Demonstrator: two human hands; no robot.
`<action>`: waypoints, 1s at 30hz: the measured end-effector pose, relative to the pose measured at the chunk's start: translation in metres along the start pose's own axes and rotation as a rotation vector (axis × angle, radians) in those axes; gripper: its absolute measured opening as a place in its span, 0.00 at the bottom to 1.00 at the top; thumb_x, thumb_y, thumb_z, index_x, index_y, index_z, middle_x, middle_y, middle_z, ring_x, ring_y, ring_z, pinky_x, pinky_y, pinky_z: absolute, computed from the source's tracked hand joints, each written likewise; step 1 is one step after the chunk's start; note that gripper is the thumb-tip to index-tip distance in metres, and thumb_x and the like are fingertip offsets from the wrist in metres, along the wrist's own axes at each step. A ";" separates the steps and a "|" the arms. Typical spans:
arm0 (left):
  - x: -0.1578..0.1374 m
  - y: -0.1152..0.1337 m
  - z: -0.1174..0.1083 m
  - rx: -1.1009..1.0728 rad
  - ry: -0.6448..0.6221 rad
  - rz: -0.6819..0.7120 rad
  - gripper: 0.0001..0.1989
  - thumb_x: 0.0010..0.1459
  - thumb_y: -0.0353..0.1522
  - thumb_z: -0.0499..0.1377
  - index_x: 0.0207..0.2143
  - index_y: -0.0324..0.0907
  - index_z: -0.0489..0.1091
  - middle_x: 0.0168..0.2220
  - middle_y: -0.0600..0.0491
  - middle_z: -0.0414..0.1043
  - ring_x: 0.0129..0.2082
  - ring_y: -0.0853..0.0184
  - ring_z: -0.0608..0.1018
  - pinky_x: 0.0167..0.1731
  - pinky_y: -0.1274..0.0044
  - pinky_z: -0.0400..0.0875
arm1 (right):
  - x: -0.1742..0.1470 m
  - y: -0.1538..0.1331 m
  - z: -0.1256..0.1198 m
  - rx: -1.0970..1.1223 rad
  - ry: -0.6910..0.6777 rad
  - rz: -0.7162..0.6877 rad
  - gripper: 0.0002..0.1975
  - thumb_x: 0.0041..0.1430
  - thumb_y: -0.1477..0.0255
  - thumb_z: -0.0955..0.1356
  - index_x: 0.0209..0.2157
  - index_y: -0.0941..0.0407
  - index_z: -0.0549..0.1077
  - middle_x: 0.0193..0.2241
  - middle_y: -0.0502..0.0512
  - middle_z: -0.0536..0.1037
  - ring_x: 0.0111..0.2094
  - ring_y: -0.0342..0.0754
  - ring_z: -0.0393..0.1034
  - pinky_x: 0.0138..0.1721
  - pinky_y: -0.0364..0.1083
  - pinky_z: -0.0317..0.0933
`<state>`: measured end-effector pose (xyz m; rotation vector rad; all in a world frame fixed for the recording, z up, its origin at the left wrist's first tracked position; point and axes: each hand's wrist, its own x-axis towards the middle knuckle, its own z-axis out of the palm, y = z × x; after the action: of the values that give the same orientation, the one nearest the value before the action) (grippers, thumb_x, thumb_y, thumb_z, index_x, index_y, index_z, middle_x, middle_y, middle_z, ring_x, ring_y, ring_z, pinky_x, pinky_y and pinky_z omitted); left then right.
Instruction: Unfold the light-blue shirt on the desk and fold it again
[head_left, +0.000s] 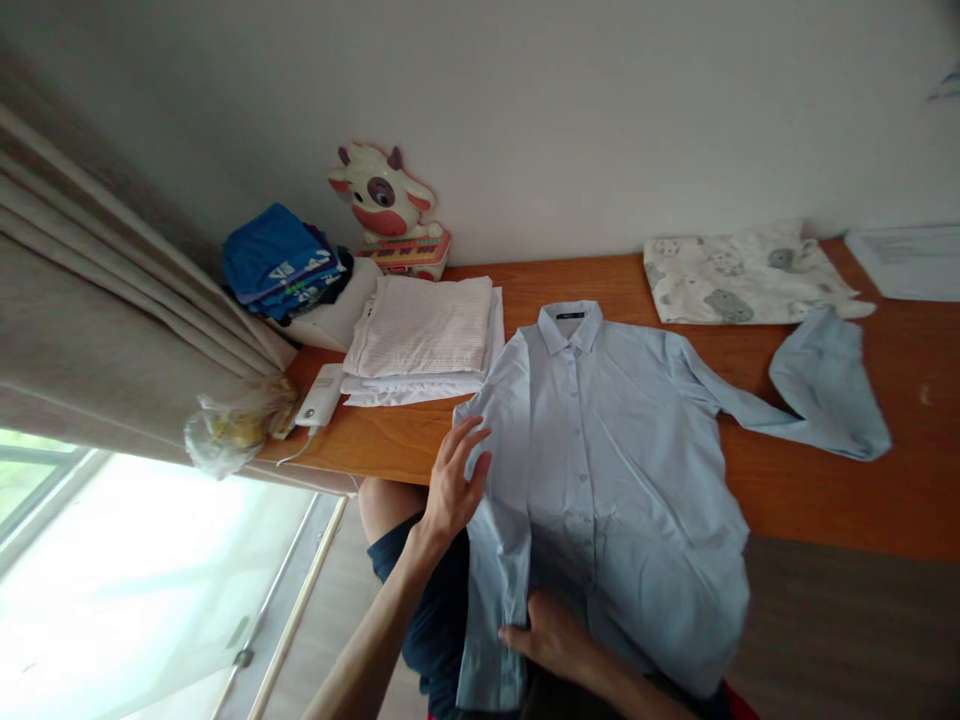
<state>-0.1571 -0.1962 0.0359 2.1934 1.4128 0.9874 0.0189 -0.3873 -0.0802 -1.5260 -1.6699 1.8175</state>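
Right grip (551,635) pinched the light blue shirt (600,450) at its folded-in sleeve; left grip (454,480) lay flat and spread on the shirt's edge. We had it front-up on the desk (787,490), hem overhanging.

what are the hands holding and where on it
Right hand grips the light blue shirt at its folded-in sleeve near the hem; left hand lies flat on its side.

Hardly any text can be read here.
The blue clothes (279,262) carry white lettering, perhaps "VA", too blurred to be sure. The shirt (600,450) has a dark collar label (569,315) whose print is too small to read.
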 end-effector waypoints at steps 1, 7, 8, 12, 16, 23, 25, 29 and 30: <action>-0.010 -0.001 -0.002 -0.055 0.140 -0.092 0.13 0.72 0.36 0.59 0.56 0.47 0.76 0.60 0.45 0.76 0.63 0.56 0.76 0.65 0.59 0.69 | 0.003 0.001 -0.008 -0.076 0.054 0.031 0.19 0.54 0.52 0.72 0.37 0.53 0.80 0.39 0.64 0.84 0.44 0.67 0.79 0.47 0.55 0.67; -0.089 -0.016 0.009 -0.551 0.697 -0.668 0.11 0.65 0.41 0.67 0.44 0.45 0.73 0.39 0.56 0.74 0.39 0.68 0.77 0.42 0.76 0.74 | 0.022 0.002 -0.056 -0.178 0.257 -0.023 0.28 0.66 0.49 0.67 0.55 0.56 0.77 0.51 0.67 0.82 0.53 0.65 0.76 0.55 0.55 0.63; -0.099 -0.018 0.013 -0.586 0.679 -0.703 0.13 0.64 0.41 0.67 0.45 0.45 0.73 0.41 0.55 0.75 0.40 0.67 0.78 0.43 0.76 0.74 | 0.026 -0.002 -0.062 -0.151 0.276 -0.054 0.28 0.68 0.49 0.67 0.58 0.54 0.75 0.51 0.64 0.82 0.52 0.62 0.77 0.54 0.53 0.63; -0.117 -0.018 0.023 -0.740 0.311 -0.796 0.22 0.60 0.43 0.71 0.53 0.45 0.75 0.50 0.49 0.80 0.52 0.58 0.81 0.53 0.69 0.75 | 0.037 -0.021 -0.072 -0.042 0.308 -0.177 0.22 0.71 0.50 0.66 0.43 0.54 0.79 0.32 0.54 0.81 0.33 0.52 0.74 0.38 0.47 0.61; -0.118 -0.018 0.020 -0.738 0.019 -0.836 0.19 0.63 0.47 0.68 0.43 0.41 0.77 0.39 0.51 0.79 0.40 0.61 0.79 0.42 0.75 0.72 | 0.037 -0.027 -0.067 -0.042 0.379 -0.288 0.27 0.76 0.54 0.61 0.25 0.55 0.70 0.23 0.50 0.72 0.27 0.46 0.64 0.34 0.47 0.52; -0.122 -0.013 0.016 -0.632 0.064 -0.790 0.17 0.64 0.46 0.67 0.36 0.43 0.73 0.30 0.57 0.69 0.32 0.68 0.69 0.33 0.79 0.64 | 0.023 -0.025 -0.058 0.066 0.410 -0.379 0.27 0.74 0.55 0.64 0.23 0.55 0.66 0.20 0.46 0.63 0.24 0.44 0.58 0.31 0.46 0.47; -0.123 -0.012 0.017 -0.654 0.066 -0.796 0.17 0.64 0.47 0.68 0.38 0.43 0.74 0.33 0.56 0.72 0.33 0.67 0.71 0.34 0.79 0.66 | 0.025 -0.031 -0.059 0.139 0.381 -0.352 0.24 0.72 0.53 0.66 0.28 0.56 0.71 0.24 0.47 0.68 0.27 0.44 0.61 0.32 0.45 0.50; -0.125 -0.009 0.016 -0.797 0.053 -0.848 0.18 0.63 0.48 0.68 0.41 0.44 0.73 0.33 0.55 0.75 0.32 0.67 0.73 0.33 0.79 0.66 | 0.034 -0.041 -0.060 0.248 0.480 -0.312 0.27 0.73 0.52 0.64 0.24 0.54 0.64 0.21 0.45 0.60 0.26 0.43 0.55 0.30 0.45 0.47; -0.126 -0.007 0.014 -0.845 0.040 -0.869 0.17 0.63 0.47 0.68 0.41 0.44 0.72 0.32 0.56 0.75 0.31 0.68 0.73 0.33 0.79 0.66 | 0.036 -0.041 -0.060 0.248 0.505 -0.321 0.28 0.74 0.52 0.63 0.23 0.53 0.60 0.20 0.44 0.57 0.25 0.42 0.53 0.30 0.46 0.46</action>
<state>-0.1845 -0.3044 -0.0246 0.8313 1.3784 0.9978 0.0320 -0.3124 -0.0523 -1.3668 -1.3014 1.2824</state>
